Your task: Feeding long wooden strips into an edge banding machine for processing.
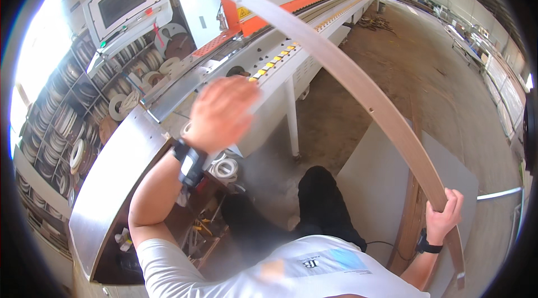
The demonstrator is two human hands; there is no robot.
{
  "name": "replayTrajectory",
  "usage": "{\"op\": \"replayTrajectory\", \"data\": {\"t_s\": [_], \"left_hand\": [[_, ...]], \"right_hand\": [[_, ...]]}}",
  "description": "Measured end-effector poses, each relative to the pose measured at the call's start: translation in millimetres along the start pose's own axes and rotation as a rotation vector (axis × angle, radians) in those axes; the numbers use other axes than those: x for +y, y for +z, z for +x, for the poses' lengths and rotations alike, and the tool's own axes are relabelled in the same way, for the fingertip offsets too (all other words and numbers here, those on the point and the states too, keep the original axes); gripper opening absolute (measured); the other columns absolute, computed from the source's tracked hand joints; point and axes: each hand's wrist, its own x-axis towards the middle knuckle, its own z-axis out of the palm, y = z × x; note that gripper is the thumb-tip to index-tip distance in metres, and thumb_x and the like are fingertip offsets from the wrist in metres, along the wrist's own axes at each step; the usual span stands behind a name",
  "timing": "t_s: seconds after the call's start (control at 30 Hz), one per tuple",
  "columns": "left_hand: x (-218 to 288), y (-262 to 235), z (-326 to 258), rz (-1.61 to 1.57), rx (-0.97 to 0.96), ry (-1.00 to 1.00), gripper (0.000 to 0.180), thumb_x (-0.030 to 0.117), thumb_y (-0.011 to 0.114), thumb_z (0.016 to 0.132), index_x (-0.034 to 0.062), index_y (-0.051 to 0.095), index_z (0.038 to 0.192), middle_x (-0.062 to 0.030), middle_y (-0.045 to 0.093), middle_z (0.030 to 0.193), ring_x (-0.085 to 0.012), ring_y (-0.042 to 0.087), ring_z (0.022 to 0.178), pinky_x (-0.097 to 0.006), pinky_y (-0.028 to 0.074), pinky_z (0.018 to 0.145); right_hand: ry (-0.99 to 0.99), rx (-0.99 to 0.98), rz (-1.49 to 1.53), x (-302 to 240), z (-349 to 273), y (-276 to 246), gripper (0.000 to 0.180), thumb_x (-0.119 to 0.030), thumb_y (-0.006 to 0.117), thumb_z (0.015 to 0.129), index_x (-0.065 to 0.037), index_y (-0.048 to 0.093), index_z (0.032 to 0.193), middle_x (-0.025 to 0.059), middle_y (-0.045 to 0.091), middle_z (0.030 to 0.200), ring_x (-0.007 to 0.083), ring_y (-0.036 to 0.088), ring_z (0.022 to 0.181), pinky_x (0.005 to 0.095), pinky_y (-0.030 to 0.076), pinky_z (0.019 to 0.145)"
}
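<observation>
My right hand (pixel 445 217) is closed round the lower part of a long, narrow light-brown board (pixel 394 130). The board slants from the lower right up to the far left, and its far end reaches in front of the machine (pixel 314 1). A small hole shows near its middle. My left hand (pixel 224 113) is in the air near the machine's front end, clear of the board. Motion smears its fingers, so I cannot make out their shape. A dark band with a device sits on the left wrist.
At left stand a metal-topped table (pixel 120 180) and a rack of banding rolls (pixel 61 124). A control panel (pixel 126 4) hangs above. Tools (pixel 202 228) and white rolls (pixel 225 169) lie below the table. A large grey sheet (pixel 375 169) with brown strips (pixel 412 208) is at right.
</observation>
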Motion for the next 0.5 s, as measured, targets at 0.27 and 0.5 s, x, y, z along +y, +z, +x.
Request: {"op": "replayTrajectory", "data": {"t_s": [0.27, 0.5], "left_hand": [[133, -8, 20, 0.036, 0.064, 0.427, 0.039, 0.018, 0.068, 0.093, 0.0186, 0.071, 0.133, -0.0020, 0.066, 0.143, -0.0223, 0.063, 0.131, -0.046, 0.046, 0.116], [139, -36, -17, 0.144, -0.307, 0.126, 0.040, 0.016, 0.071, 0.087, 0.0131, 0.070, 0.127, -0.0002, 0.070, 0.113, -0.0159, 0.068, 0.088, -0.033, 0.053, 0.075]], "right_hand": [[-0.244, 0.021, 0.250, -52, 13, 27, 0.047, -0.004, 0.087, 0.067, -0.009, 0.063, 0.108, 0.0127, 0.063, 0.100, 0.0346, 0.067, 0.086, 0.0437, 0.054, 0.072], [-0.424, -0.010, 0.452, -114, 30, 63, 0.039, -0.004, 0.083, 0.072, -0.010, 0.069, 0.109, 0.0080, 0.070, 0.105, 0.0284, 0.071, 0.098, 0.0514, 0.059, 0.095]]}}
